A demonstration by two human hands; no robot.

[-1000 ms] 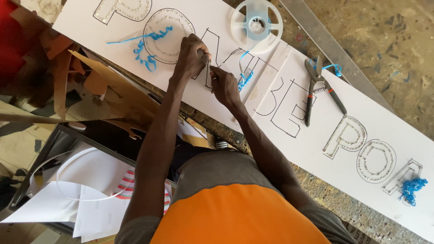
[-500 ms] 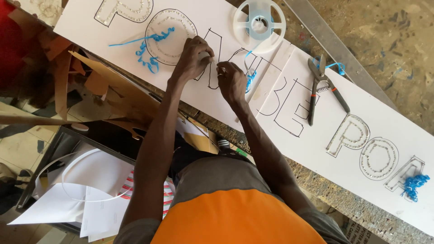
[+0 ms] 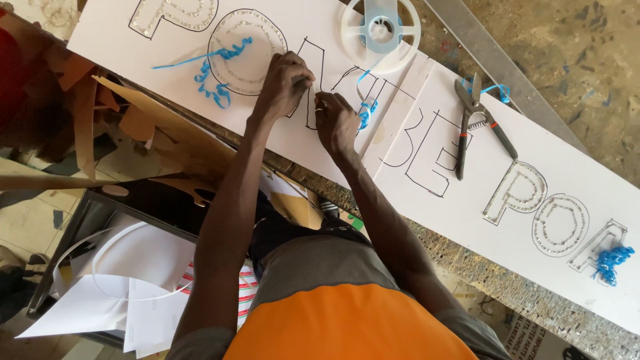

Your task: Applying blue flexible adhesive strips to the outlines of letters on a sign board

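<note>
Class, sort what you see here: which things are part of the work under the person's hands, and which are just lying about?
In use:
- left hand and right hand, close together on the board
- long white board with outlined letters

Lying about:
- white plastic reel with pale blue hub
- grey pliers with dark handles
- curly blue strip
- brown cardboard scraps

I see a sign-making workshop: a long white sign board with outlined letters on a rough stone bench, pliers, a plastic reel, cardboard scraps beside.
</note>
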